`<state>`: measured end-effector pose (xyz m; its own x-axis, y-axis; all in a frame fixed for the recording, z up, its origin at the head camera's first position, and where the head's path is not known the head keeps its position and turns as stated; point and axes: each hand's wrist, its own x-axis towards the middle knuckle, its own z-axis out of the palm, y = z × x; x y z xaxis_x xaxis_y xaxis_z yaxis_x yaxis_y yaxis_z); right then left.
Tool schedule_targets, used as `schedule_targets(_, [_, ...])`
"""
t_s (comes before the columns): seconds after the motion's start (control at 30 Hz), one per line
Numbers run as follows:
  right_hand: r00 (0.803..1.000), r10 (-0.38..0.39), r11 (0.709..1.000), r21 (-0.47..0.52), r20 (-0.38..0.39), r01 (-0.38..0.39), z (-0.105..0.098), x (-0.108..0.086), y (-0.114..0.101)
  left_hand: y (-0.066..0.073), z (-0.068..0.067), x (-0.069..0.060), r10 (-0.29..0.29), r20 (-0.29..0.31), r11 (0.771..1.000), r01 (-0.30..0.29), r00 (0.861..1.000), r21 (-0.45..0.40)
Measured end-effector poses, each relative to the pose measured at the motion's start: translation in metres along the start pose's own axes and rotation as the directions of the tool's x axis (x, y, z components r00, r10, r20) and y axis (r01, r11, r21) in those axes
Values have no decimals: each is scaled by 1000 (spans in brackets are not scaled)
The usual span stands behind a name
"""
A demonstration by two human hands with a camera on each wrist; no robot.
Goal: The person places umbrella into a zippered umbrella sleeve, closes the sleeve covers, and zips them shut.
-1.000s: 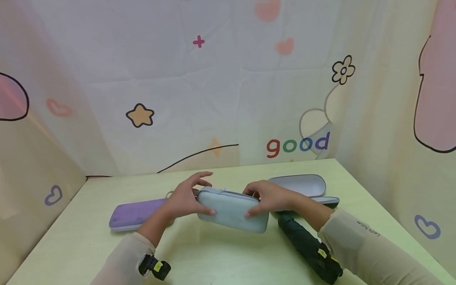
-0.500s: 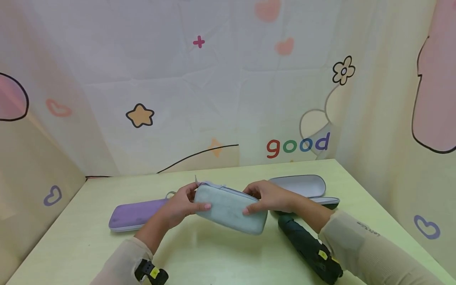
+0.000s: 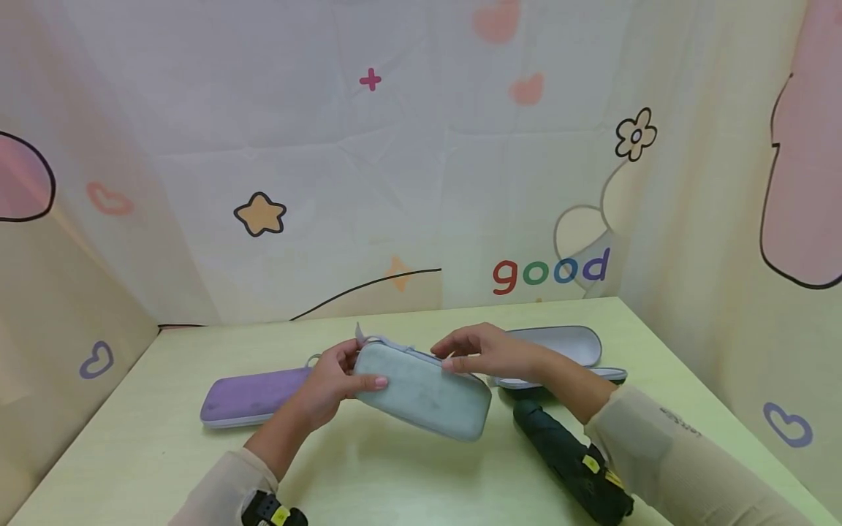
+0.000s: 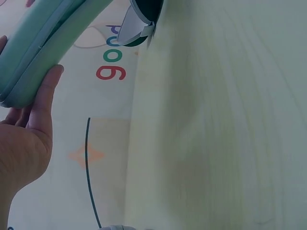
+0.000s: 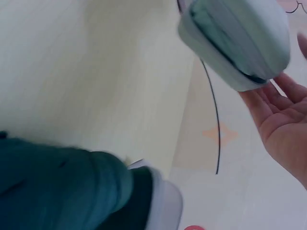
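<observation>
A pale blue-green zip case (image 3: 427, 394) is tilted above the table, its right end lower. My left hand (image 3: 325, 383) grips its left end, thumb across the front and fingers behind; the left wrist view shows this hand (image 4: 26, 148) around the end of the case (image 4: 48, 48). Along the top edge, near the zip, my right hand (image 3: 490, 354) touches the case with fingers loosely bent. In the right wrist view, fingertips of that hand (image 5: 288, 127) meet the case (image 5: 244, 38), and a dark gap shows along its zip seam.
A purple case (image 3: 253, 397) lies at the left of the table (image 3: 164, 467). Behind my right hand is an opened case with a grey lid (image 3: 559, 343). A folded dark green umbrella (image 3: 566, 456) lies beneath my right forearm. A patterned curtain (image 3: 329, 183) stands behind.
My left fingers have closed around the left end of the case. My right hand has shifted from the right part of the case up to its top edge. The case tilts more.
</observation>
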<state>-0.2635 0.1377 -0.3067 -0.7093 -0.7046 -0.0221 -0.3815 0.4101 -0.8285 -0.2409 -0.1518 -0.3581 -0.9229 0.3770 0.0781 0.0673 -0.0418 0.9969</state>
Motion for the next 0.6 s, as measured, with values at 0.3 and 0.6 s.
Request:
schedule_targets(0.3, [992,-121,989,-85,-33,118,5,14,-22,4,2,0,16,70,999,-19,997,41])
schedule_targets(0.6, [995,-96,972,-220,-33,86,13,20,-32,1,4,-1,22,88,999,-25,996,34])
